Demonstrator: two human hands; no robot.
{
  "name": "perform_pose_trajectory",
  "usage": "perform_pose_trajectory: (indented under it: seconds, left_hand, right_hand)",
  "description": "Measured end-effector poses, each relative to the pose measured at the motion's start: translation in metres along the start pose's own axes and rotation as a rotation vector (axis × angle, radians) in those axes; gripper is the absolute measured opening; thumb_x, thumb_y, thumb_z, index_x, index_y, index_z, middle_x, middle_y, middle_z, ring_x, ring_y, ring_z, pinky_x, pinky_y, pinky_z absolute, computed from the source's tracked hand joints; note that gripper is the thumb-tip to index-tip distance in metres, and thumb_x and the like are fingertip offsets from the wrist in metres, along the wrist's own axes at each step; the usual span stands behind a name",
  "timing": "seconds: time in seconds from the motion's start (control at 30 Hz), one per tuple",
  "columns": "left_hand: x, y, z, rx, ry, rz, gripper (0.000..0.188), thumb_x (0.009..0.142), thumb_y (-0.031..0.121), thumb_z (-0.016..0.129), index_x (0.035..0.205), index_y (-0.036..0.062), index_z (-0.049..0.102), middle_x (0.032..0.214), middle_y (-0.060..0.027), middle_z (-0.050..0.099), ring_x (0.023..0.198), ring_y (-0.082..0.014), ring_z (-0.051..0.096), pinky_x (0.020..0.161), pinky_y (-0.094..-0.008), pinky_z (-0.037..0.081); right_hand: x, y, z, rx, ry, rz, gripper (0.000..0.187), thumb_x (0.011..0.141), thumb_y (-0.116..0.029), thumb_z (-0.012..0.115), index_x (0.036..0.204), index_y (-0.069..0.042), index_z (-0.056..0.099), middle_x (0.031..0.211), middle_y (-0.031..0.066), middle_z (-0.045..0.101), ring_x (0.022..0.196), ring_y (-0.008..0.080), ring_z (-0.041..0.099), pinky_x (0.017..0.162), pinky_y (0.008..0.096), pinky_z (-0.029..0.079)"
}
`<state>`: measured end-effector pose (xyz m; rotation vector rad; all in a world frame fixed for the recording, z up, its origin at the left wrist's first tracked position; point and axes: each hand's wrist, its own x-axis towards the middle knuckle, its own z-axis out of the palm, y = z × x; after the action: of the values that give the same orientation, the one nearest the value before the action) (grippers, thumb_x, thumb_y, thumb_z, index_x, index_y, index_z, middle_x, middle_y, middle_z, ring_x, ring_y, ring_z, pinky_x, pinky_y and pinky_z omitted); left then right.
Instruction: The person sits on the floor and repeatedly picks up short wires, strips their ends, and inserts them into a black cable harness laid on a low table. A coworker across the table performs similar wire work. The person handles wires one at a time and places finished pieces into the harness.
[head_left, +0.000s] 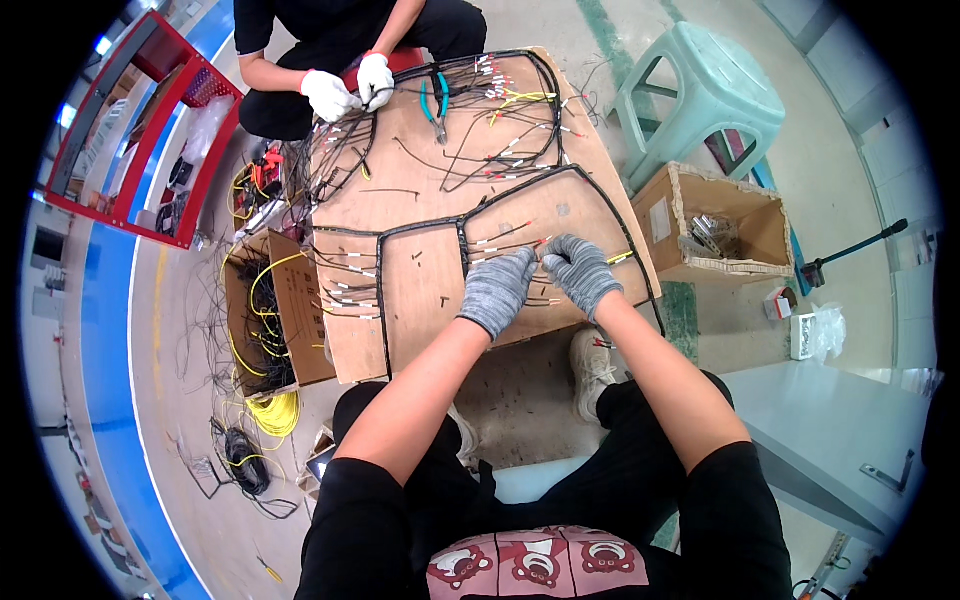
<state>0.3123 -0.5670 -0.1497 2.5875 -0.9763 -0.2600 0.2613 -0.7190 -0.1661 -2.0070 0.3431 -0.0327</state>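
Observation:
A wooden board (420,280) carries a black taped wiring harness (420,225) with many thin black wires branching off it, some with white labels and red ends. Both my hands wear grey knit gloves and meet over the board's near right part. My left hand (500,288) has its fingers closed at a thin wire end with a red tip. Close beside it, my right hand (580,272) pinches at the same wire end. The fingertips hide most of what lies between them. A yellow-marked wire (622,257) lies just right of my right hand.
Across the board, a co-worker's white-gloved hands (350,90) hold part of the harness. Teal-handled pliers (436,105) lie near them. Cardboard boxes (308,320) flank the board, one with cables. A green stool (700,90), a red shelf (150,130) and a grey table (830,430) stand around.

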Motion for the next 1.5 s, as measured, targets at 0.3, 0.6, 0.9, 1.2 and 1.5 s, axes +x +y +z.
perform_pose_trajectory:
  seconds: [0.3,0.6,0.9,1.2,1.5]
  left_hand:
    - [-0.001,-0.006,0.017,-0.306,0.181,0.063,0.026,0.089,0.029,0.049,0.094,0.0069,0.062,0.08,-0.0159,0.063,0.074,-0.0333,0.061,0.067,-0.0421,0.048]
    - [0.005,0.019,-0.019,-1.668,-0.211,-0.658,0.048,0.092,0.054,0.034,0.086,0.0122,0.056,0.055,0.0006,0.052,0.035,-0.0064,0.037,0.031,-0.0199,0.026]
    - [0.002,0.038,-0.017,-1.497,-0.104,-0.732,0.049,0.088,0.059,0.04,0.073,0.0162,0.057,0.051,0.0025,0.05,0.035,-0.0081,0.038,0.032,-0.0209,0.027]
    - [0.006,0.026,-0.001,-1.672,-0.222,-0.671,0.027,0.091,0.04,0.048,0.078,0.016,0.052,0.056,0.0038,0.048,0.038,-0.007,0.038,0.033,-0.0212,0.03]
    - [0.009,0.007,-0.002,-0.405,-0.149,0.066,0.023,0.089,0.021,0.049,0.102,0.0045,0.059,0.085,-0.0137,0.065,0.078,-0.0261,0.063,0.071,-0.0361,0.049]
  right_hand:
    - [0.002,-0.014,-0.051,-0.046,0.106,-0.055,0.011,0.078,-0.01,0.063,0.085,-0.002,0.062,0.078,0.011,0.064,0.069,0.0206,0.059,0.069,0.031,0.048]
    - [-0.017,-0.05,-0.028,-0.113,-0.041,-0.281,0.014,0.078,-0.013,0.063,0.088,-0.005,0.065,0.081,0.0135,0.06,0.078,0.0284,0.059,0.073,0.035,0.047]
    - [-0.027,-0.071,-0.016,-0.491,-0.053,-0.217,0.017,0.074,-0.021,0.065,0.088,-0.012,0.065,0.089,0.0128,0.057,0.08,0.0294,0.059,0.075,0.0385,0.047]
    - [-0.024,-0.052,-0.027,-0.188,-0.03,-0.201,0.015,0.076,-0.009,0.067,0.085,0.0,0.06,0.075,0.0084,0.061,0.067,0.0174,0.056,0.067,0.0294,0.048]
    - [-0.013,-0.03,-0.071,0.161,-0.037,-0.026,0.01,0.078,-0.006,0.061,0.085,0.0,0.057,0.074,0.0065,0.06,0.067,0.0129,0.058,0.063,0.0269,0.048]
